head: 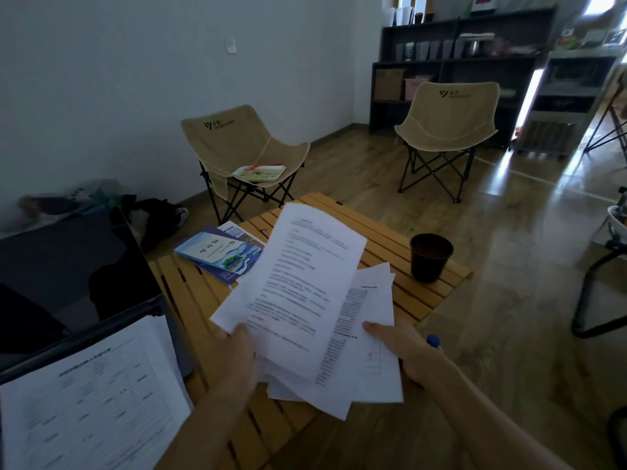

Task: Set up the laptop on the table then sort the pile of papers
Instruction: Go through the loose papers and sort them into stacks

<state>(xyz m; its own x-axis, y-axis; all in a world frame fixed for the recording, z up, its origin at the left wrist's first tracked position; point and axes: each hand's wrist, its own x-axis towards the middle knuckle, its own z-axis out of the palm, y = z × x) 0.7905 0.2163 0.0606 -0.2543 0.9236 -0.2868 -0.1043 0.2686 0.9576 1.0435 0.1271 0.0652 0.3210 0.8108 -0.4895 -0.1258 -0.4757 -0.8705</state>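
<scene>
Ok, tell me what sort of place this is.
Probably a casual office lounge or small studio, not a home kitchen: two branded folding camp chairs on wood flooring, a dark shelving unit holding supplies, and a slatted wooden table with brochures.

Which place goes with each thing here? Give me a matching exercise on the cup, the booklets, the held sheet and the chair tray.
Things:
1. cup
2. booklets
3. top sheet
4. tray

Places:
A. on a folding chair's seat
B. gripped by the left hand
C. on the table, right edge
D. flat on the table, beside the laptop

Pairs: 1-C, 2-D, 3-B, 4-A
</scene>
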